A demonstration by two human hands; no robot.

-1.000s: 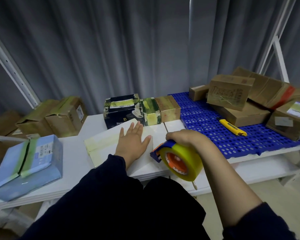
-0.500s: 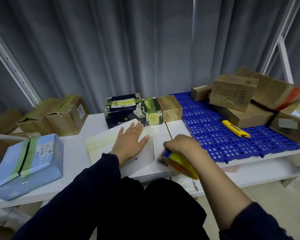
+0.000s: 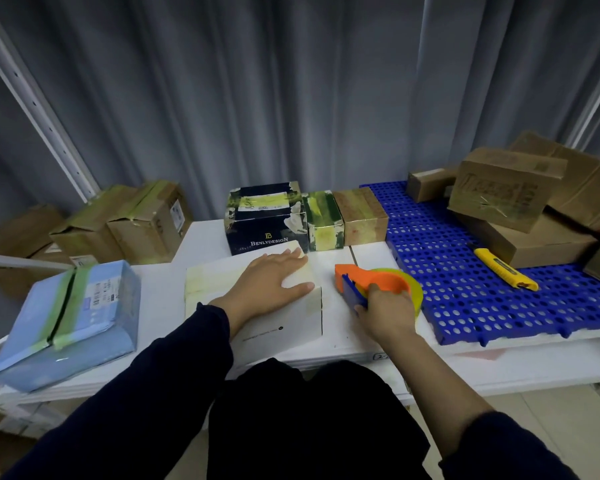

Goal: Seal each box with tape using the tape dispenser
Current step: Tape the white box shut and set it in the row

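Moved: your right hand point(image 3: 387, 313), gripping orange plastic tape dispenser point(image 3: 374, 284), dropped beside white cardboard box point(image 3: 281, 323).
Left hand point(image 3: 271, 278): spread flat; keep pressing.

The white table point(image 3: 160, 296) is carrying plenty: a blue box point(image 3: 84, 317) is sitting at its left end, a white box point(image 3: 278, 323) is lying front and centre, and the dispenser point(image 3: 378, 278) is resting just beside it on the right. Along the back, a dark box point(image 3: 264, 226), a green box point(image 3: 321, 220) and a brown box point(image 3: 361, 216) are standing side by side. A blue grid point(image 3: 465, 299) is covering the right end, bearing cartons point(image 3: 534, 244) and a yellow knife point(image 3: 503, 268).
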